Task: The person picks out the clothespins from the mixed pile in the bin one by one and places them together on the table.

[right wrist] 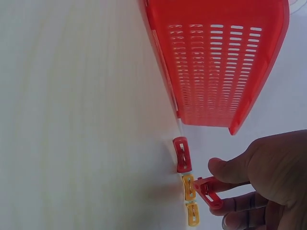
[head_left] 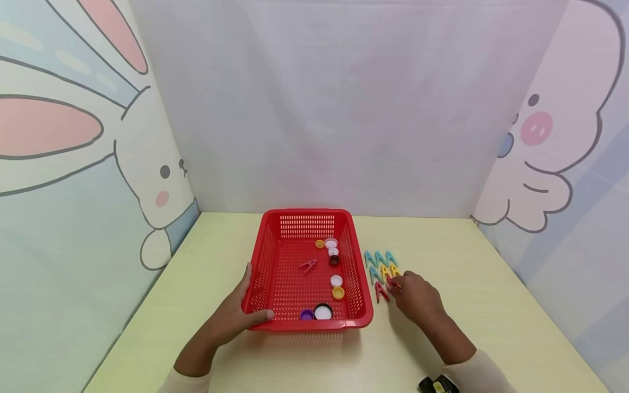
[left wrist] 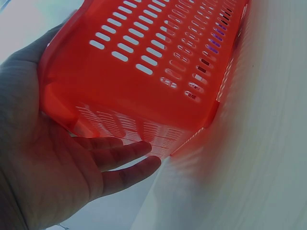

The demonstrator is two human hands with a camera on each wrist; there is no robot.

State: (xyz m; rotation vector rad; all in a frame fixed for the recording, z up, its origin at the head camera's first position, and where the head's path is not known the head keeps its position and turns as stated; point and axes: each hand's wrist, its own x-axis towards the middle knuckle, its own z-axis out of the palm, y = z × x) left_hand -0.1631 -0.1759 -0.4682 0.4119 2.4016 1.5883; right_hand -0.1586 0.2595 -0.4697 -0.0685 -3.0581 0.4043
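The red plastic basket (head_left: 308, 325) stands on the table, with a red clothespin (head_left: 309, 265) and several bottle caps inside. My left hand (head_left: 231, 316) holds its near left corner, thumb over the rim and fingers along the outer wall (left wrist: 110, 81). Right of the basket, my right hand (head_left: 417, 297) pinches a second red clothespin (right wrist: 209, 192) between thumb and fingers. Beside that hand lies another red clothespin (head_left: 381, 292), seen also in the right wrist view. Two yellow clothespins (head_left: 385, 272) and several light-blue clothespins (head_left: 375, 275) lie in rows just beyond.
White caps (head_left: 336, 281), yellow caps (head_left: 338, 293) and a purple cap (head_left: 307, 314) lie mostly along the basket's right and near sides. A black object (head_left: 439, 385) is by the right sleeve. Cloth walls (head_left: 334, 109) close off the table's back and sides.
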